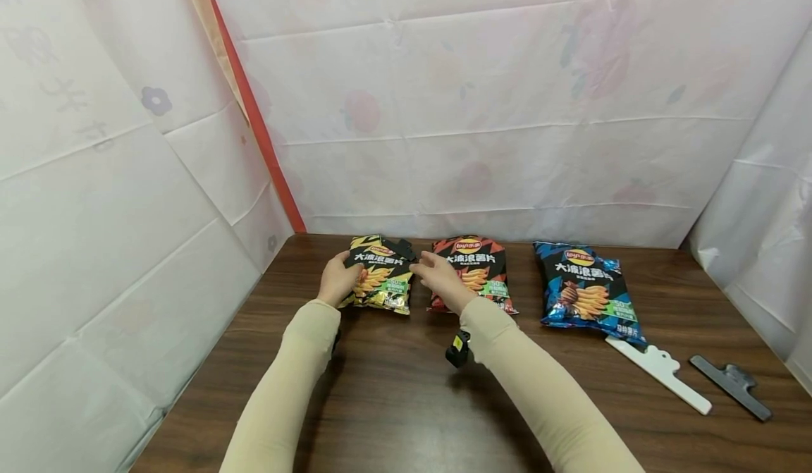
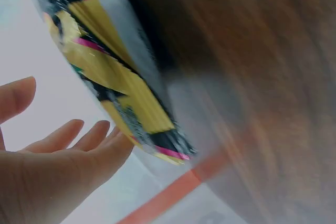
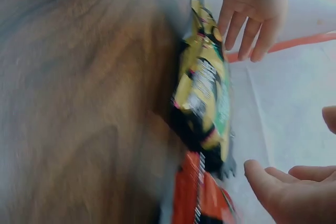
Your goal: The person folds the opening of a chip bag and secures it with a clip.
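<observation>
My left hand (image 1: 337,280) is at the left edge of a yellow-and-black potato chip bag (image 1: 374,283), fingers extended along its side in the left wrist view. A dark bag clip (image 1: 401,249) sits across the bag's upper right corner. Close to the right edge of that bag is my right hand (image 1: 444,280), its fingers relaxed and thumb apart, with nothing held. It overlaps the red chip bag (image 1: 491,265) in the head view. In the right wrist view the yellow bag (image 3: 202,93) lies between both hands.
A blue chip bag (image 1: 580,286) lies further right on the wooden table (image 1: 393,395). In front of it are a white bag clip (image 1: 662,374) and a dark grey bag clip (image 1: 729,386). Sheeted walls (image 1: 507,106) stand behind and beside the table.
</observation>
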Demonstrator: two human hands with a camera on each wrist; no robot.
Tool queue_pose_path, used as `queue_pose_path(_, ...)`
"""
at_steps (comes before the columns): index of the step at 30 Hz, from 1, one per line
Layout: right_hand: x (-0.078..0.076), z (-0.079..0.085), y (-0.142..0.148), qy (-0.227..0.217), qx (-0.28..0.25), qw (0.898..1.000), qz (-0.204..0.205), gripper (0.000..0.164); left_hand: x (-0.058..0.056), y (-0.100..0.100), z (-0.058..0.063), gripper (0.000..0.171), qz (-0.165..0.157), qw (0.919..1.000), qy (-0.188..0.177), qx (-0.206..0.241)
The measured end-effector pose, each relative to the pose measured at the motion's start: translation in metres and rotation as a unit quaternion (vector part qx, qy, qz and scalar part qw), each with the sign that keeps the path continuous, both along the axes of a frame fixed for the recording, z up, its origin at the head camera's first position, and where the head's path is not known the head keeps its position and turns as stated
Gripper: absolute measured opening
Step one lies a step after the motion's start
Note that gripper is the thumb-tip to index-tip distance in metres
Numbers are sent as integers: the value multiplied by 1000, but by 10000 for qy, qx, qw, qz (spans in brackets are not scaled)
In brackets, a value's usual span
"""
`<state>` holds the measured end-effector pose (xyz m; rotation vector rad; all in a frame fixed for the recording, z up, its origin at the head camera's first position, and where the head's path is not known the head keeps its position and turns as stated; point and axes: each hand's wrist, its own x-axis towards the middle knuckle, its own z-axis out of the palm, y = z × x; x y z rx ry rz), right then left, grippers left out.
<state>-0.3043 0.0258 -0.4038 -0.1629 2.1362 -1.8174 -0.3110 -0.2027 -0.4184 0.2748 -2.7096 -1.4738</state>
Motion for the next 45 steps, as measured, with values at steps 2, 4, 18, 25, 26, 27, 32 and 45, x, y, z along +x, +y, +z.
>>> queue_pose_path(2,1,5,9,45,65,10000,-50,64,2,5,3,61,-83,9999,50,-51)
queue_pose_path(4,2,10,18,123,209,9997,-71,63,3,9,6,61,-161,9997,125,-157)
queue_pose_path(18,5,17,99,360,671,9962,-419,62,17,47,15,63,-705,9962,239,-446)
queue_pose_path(25,6,7,133,384,602,9960,-540,63,22,68,15,64,-972,9938,427,-320)
queue_pose_path(26,6,6,137,392,599,9960,-539,62,23,71,14,63,-1029,9930,456,-363)
queue_pose_path(27,7,4,141,380,617,9959,-546,62,24,74,13,63,-1073,9924,474,-371)
queue_pose_path(32,9,-3,153,354,778,9940,-676,63,26,88,12,64,-1389,9894,411,-47)
queue_pose_path(45,5,-25,156,157,944,9916,-870,62,19,118,6,65,-1522,9861,-205,629)
